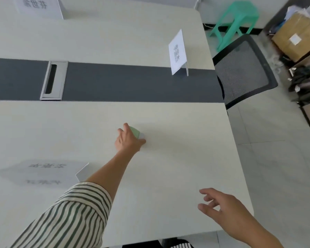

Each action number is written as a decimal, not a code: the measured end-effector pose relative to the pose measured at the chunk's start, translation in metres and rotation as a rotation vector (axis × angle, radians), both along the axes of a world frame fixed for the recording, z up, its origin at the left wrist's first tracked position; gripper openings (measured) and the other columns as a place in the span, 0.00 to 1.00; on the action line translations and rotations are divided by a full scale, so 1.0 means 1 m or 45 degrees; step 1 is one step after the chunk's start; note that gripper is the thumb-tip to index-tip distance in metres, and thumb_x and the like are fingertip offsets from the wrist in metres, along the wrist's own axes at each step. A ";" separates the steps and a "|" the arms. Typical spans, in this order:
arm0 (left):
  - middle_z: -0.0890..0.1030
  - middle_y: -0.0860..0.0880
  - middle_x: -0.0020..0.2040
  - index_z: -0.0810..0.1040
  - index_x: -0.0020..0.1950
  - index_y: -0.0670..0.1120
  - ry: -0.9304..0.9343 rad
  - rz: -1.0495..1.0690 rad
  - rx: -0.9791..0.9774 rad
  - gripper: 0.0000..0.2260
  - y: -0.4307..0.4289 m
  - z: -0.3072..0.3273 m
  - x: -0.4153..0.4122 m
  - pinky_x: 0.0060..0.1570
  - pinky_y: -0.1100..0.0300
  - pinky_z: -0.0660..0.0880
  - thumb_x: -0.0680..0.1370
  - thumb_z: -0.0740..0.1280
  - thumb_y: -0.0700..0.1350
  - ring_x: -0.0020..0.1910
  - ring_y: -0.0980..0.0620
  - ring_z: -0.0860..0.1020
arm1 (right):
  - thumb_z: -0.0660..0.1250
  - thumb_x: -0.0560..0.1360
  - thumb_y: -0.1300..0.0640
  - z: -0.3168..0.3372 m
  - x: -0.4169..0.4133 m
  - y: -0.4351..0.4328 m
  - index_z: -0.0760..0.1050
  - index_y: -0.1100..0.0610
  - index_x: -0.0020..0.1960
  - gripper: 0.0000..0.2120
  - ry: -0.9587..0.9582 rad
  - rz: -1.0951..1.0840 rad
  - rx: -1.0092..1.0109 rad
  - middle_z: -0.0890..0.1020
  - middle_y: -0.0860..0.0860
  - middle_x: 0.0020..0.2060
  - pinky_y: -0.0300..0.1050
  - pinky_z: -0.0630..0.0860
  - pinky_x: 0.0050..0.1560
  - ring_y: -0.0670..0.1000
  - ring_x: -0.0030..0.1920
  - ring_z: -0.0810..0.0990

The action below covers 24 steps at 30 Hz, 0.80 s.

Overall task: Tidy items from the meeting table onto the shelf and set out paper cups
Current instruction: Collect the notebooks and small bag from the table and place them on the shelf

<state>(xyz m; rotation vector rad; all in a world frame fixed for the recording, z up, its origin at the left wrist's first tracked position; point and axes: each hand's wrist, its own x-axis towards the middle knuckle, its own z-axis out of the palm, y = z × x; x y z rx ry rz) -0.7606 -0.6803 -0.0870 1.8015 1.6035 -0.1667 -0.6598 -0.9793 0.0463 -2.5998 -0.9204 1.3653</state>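
left hand (128,139) outstretched, fingers grasping paper cup (136,132); right hand (222,205) hovers, fingers spread

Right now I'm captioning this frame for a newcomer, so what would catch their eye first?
The left hand, reaching from a striped sleeve, closes around a green-and-white paper cup mid-table. The right hand hovers open near the table's near right corner. Beyond the dark centre strip, a white name card stands by the right edge, with a green plastic stool on the floor behind.
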 end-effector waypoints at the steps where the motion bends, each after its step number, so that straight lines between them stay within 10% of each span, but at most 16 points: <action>1: 0.72 0.43 0.58 0.62 0.66 0.47 -0.010 0.035 -0.002 0.33 -0.006 0.004 -0.006 0.50 0.52 0.69 0.67 0.74 0.53 0.57 0.40 0.76 | 0.65 0.74 0.39 0.001 0.002 -0.002 0.70 0.39 0.64 0.19 -0.001 0.015 0.016 0.77 0.37 0.52 0.38 0.75 0.54 0.39 0.53 0.77; 15: 0.81 0.47 0.41 0.77 0.45 0.48 -0.435 0.303 0.066 0.12 -0.221 0.154 -0.145 0.36 0.55 0.77 0.73 0.70 0.57 0.37 0.49 0.80 | 0.65 0.75 0.41 0.017 -0.018 -0.065 0.71 0.43 0.67 0.21 0.064 0.634 0.272 0.78 0.42 0.54 0.43 0.75 0.58 0.42 0.53 0.78; 24: 0.81 0.53 0.39 0.77 0.47 0.54 -0.363 0.658 0.261 0.11 -0.402 0.186 -0.296 0.34 0.54 0.77 0.75 0.67 0.60 0.35 0.50 0.78 | 0.66 0.75 0.40 0.036 -0.142 -0.084 0.71 0.43 0.67 0.22 0.141 1.205 0.329 0.79 0.43 0.56 0.42 0.74 0.58 0.43 0.54 0.79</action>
